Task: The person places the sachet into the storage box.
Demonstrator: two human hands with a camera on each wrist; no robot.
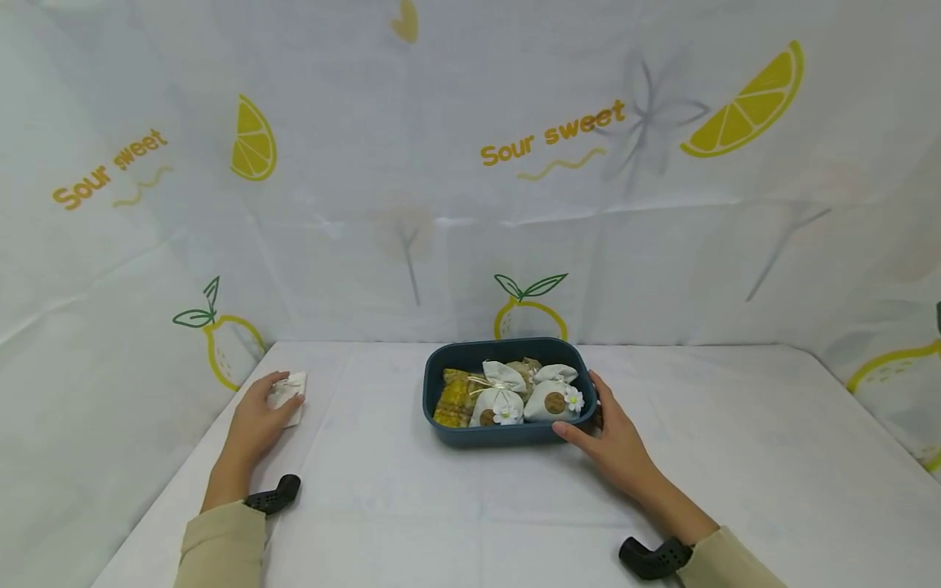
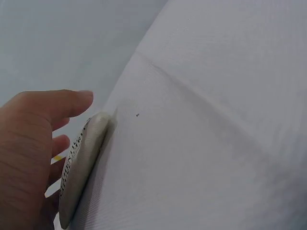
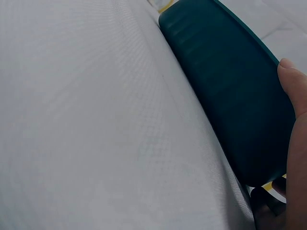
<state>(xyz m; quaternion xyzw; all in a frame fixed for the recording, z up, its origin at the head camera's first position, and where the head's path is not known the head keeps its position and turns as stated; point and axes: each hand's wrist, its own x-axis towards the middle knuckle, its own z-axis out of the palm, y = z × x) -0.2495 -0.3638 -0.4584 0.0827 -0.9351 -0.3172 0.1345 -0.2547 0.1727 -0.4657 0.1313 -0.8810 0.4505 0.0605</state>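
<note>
A flat white sachet with dark printed lettering lies on the table at the left, close to its side edge. My left hand is over it, thumb and fingers spread around the sachet; in the left wrist view the thumb stands apart from it. My right hand holds the near right corner of a dark teal bin, thumb at the front rim and fingers along the right side. Inside the bin are two white drawstring pouches with small white flowers, a yellow packet and a tan pouch behind them.
A white cloth covers the table. Behind it hangs a white curtain with lemon prints. Each wrist wears a black camera mount.
</note>
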